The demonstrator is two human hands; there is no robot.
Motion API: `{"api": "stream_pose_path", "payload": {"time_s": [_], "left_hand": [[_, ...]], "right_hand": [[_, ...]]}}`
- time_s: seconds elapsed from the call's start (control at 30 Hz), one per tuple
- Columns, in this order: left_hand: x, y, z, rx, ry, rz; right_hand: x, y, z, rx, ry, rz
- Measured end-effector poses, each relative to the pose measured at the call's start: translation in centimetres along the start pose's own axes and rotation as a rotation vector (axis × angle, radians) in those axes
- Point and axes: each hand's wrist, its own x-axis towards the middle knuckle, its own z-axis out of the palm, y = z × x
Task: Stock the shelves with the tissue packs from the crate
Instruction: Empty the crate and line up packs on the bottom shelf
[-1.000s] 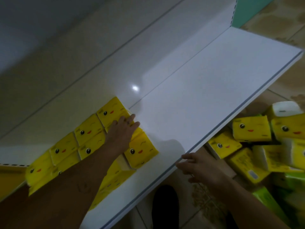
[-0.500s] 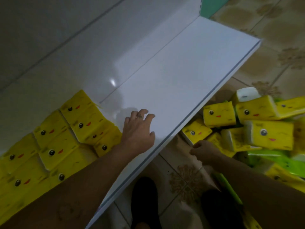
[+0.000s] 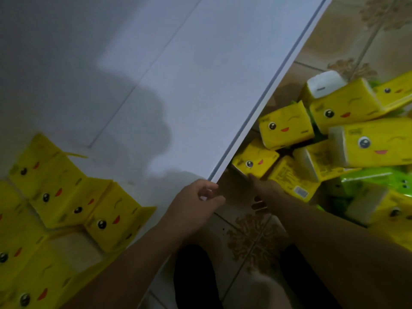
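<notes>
In the head view, the nearest yellow plastic-wrapped tissue pack with a printed cartoon face (image 3: 255, 162) lies at the near edge of a loose pile of the same yellow packs (image 3: 347, 130), mixed with some green packs (image 3: 367, 177), low on the right beside the patterned tiled floor (image 3: 245, 237). The crate itself cannot be made out. I judge such a pack to be light and soft: it gives when squeezed and the glossy film may slip, so it is best to take it across its short sides with thumb and fingers, not by the thin sealed flap. The right hand (image 3: 244, 190) reaches under the front edge of the white flat shelf board (image 3: 200, 85), and one of its fingers (image 3: 254, 178) touches the lower edge of this pack. The hand is in deep shadow, so I cannot tell if it already pinches the pack. The left hand (image 3: 196, 204) is at the shelf's front edge, its fingers loosely curled and holding nothing. A row of stocked yellow packs (image 3: 66, 197) stands on the shelf at the left, well apart from both hands.
</notes>
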Motion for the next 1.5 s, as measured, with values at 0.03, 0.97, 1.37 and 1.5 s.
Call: {"api": "stream_pose_path", "payload": {"time_s": [0.03, 0.97, 1.37, 1.5], "left_hand": [[0.1, -0.3, 0.0, -0.017, 0.003, -0.023], [-2.6, 5.0, -0.5, -0.112, -0.01, -0.191], [-8.4, 2.3, -7.2, -0.271, 0.167, -0.192], [-8.4, -1.1, -9.4, -0.256, 0.258, -0.191]], "right_hand": [[0.4, 0.1, -0.4, -0.008, 0.017, -0.016], [-13.3, 2.3, -2.3, -0.171, 0.25, -0.553], [-24.5, -0.5, 2.8, -0.086, -0.114, -1.139], [-24.5, -1.0, 5.8, 0.126, -0.411, -0.85]]}}
